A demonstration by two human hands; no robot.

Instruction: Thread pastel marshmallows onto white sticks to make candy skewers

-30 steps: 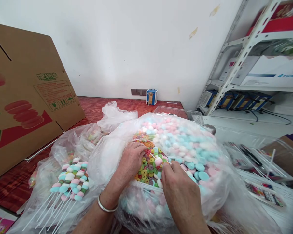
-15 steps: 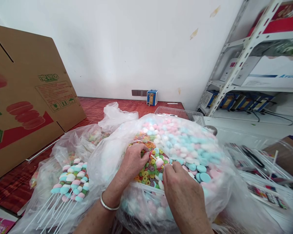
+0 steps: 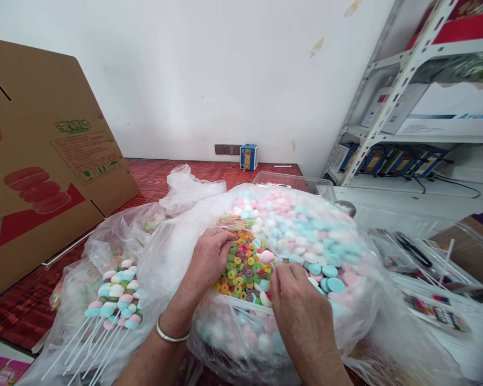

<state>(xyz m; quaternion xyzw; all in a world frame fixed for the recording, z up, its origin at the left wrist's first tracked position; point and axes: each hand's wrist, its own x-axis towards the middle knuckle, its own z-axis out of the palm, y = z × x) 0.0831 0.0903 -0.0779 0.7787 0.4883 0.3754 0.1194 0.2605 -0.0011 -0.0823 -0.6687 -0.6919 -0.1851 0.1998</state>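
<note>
My right hand [image 3: 301, 303] pinches a thin white stick that carries a pink and white marshmallow [image 3: 268, 258]. The stick is mostly hidden by the fingers. Left of it, my left hand [image 3: 212, 257] has thumb and fingertips close together at the far side of a tub of colourful gummy rings [image 3: 241, 272]; whatever they hold is hidden. The tub rests among pink, blue and white marshmallows [image 3: 298, 225] in a large clear plastic bag [image 3: 187, 228]. At the left, finished-looking candy skewers [image 3: 118, 292] lie bunched on plastic, white sticks toward me.
A big cardboard box [image 3: 52, 145] stands on the red wooden table [image 3: 148, 174] at the left. Behind the bag are a clear plastic tray [image 3: 320, 187] and a small blue device [image 3: 249, 157]. White shelving [image 3: 402, 88] and loose white sticks [image 3: 462, 305] are at the right.
My left hand has drawn slightly up and left, away from the marshmallow on the stick. My right hand keeps its pinch near the same place. The view has shifted a little.
</note>
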